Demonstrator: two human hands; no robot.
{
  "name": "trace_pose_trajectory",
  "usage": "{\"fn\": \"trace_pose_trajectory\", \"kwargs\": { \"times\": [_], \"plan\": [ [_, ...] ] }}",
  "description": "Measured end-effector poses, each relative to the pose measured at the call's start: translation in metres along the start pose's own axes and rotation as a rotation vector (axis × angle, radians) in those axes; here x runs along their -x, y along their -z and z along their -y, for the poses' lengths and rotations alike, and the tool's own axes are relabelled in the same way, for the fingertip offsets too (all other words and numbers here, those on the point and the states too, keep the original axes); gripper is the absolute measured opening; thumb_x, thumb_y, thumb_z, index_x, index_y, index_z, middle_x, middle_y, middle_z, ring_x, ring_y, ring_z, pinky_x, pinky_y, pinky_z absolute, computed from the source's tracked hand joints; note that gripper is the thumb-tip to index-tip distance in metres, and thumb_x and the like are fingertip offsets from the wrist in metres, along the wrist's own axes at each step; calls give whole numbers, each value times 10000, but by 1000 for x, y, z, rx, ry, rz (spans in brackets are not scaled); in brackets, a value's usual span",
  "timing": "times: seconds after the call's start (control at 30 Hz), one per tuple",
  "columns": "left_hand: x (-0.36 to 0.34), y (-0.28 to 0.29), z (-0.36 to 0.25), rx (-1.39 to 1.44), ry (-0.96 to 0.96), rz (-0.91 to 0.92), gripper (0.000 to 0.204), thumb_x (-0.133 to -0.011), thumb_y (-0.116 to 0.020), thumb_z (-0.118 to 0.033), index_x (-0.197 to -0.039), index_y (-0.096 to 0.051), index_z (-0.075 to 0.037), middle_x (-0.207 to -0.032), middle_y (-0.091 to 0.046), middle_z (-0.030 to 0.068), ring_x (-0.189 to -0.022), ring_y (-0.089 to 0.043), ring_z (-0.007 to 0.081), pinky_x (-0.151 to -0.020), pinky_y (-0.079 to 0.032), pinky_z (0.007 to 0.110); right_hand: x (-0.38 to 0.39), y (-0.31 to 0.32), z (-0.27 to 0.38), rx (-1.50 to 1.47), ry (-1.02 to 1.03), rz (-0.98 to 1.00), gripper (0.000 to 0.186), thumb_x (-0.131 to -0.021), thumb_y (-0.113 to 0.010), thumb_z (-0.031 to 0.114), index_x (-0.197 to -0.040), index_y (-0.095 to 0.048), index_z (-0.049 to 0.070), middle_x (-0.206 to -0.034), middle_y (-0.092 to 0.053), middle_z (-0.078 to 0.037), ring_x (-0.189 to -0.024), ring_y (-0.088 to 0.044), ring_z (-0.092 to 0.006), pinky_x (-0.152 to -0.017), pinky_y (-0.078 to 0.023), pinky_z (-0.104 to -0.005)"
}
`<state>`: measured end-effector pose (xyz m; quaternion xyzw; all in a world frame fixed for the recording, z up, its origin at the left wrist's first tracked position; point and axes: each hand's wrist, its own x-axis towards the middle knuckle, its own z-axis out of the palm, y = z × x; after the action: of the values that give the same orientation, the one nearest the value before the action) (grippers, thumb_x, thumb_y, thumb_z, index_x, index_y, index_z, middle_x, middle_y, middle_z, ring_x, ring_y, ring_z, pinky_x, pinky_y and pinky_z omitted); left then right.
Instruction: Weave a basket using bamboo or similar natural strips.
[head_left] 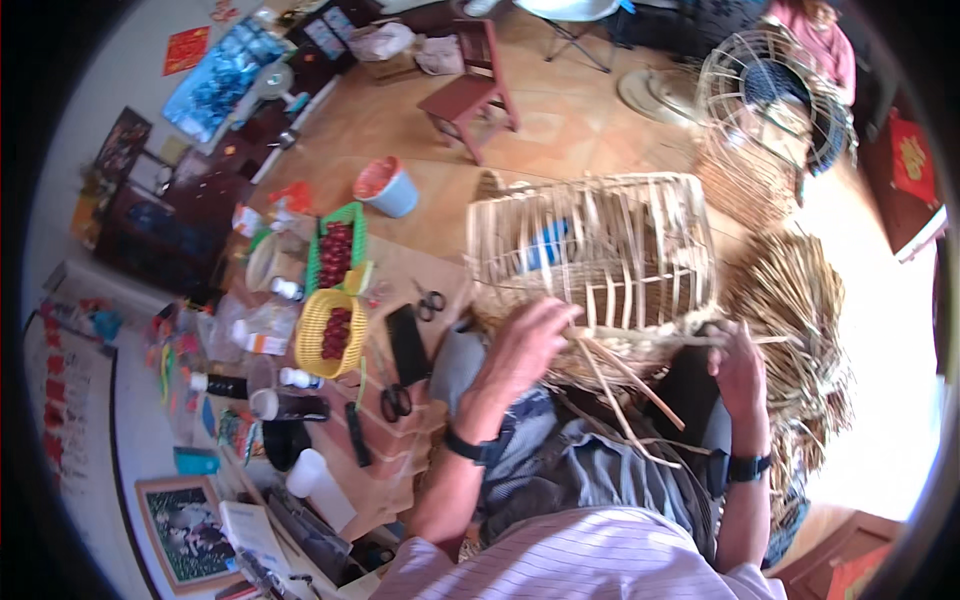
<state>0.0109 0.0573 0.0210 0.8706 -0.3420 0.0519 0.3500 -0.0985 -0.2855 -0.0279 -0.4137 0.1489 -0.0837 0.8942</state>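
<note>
A half-woven straw basket (590, 265) lies on its side across my lap, its upright stakes showing gaps between them. At the near left part of its woven edge, my left hand (535, 345) is closed, with thumb and fingers pressed onto the weave. Loose flat strands (625, 375) hang from beside those fingertips over my lap. My right hand (738, 365) is closed on a straw strand (690, 341) at the basket's near right edge; the strand's end sticks out to the right past the fingers. Through the stakes, something blue (545, 246) shows inside the basket.
A straw bundle (795, 310) stands at my right. On the left table are scissors (396, 400), a yellow basket (312, 345) and a green basket (322, 240) with red fruit, and bottles (290, 405). Beyond are a bucket (398, 192), a chair (470, 100) and another person (825, 45) by wicker work.
</note>
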Motion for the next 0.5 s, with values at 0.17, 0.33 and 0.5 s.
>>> {"fn": "trace_pose_trajectory", "kwargs": {
  "times": [0.17,0.33,0.5],
  "plan": [
    [-7,-2,-22,-83,2,-75,333,-946,-573,54,-1211,-730,-73,-1067,-698,106,-1000,-685,273,-888,-581,389,31,-20,7,591,-268,291,612,-1013,-610,546,-1114,-680,-53,-1076,-734,-145,-940,-732,-220,-775,-599,-319],
    [-13,-20,-22,-8,100,59,327,-958,-557,45,-1211,-730,-69,-1062,-729,131,-947,-715,301,-815,-596,407,44,-86,-26,512,-576,451,572,-1059,-588,450,-1354,-555,-40,-1114,-725,-151,-948,-741,-237,-763,-606,-318],
    [-22,-18,-11,162,103,67,223,-937,-648,-13,-1135,-748,-37,-918,-746,163,-831,-748,306,-731,-571,389,48,-112,-18,720,-641,567,334,-1101,-551,333,-1101,-639,11,-788,-651,-35,-698,-611,-136,-587,-496,-307]
  ]
}}
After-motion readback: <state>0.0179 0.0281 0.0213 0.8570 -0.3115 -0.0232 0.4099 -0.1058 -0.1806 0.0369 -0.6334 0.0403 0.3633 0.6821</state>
